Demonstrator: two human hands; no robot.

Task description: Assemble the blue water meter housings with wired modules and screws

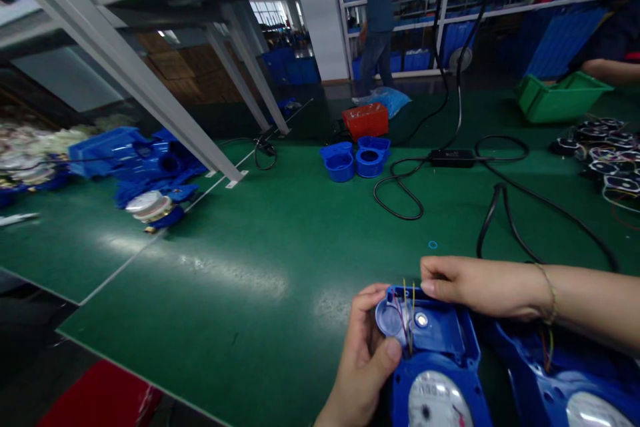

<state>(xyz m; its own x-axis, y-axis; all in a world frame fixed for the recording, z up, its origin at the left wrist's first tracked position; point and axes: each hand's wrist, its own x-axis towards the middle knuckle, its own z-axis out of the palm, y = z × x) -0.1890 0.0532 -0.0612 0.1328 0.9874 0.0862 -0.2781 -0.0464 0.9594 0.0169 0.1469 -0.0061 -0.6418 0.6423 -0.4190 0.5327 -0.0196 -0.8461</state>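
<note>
A blue water meter (440,363) with a round white dial lies at the lower right of the head view. Its upper compartment is uncovered, and thin yellow and dark red wires (406,320) stand up out of it. My left hand (363,353) is closed around the meter's left edge, thumb on the near side of the round recess. At the top edge of the compartment, my right hand (460,283) is closed in a pinch beside the wires; whatever lies between its fingertips is hidden. A second blue water meter (575,373) with wires sits under my right forearm.
Two blue housings (340,163) stand near a red-orange object (366,121). A black power adapter (453,159) and looping cables cross the green table (260,260). Wired parts (615,153) pile at right near a green bin (560,99). Two people are beyond.
</note>
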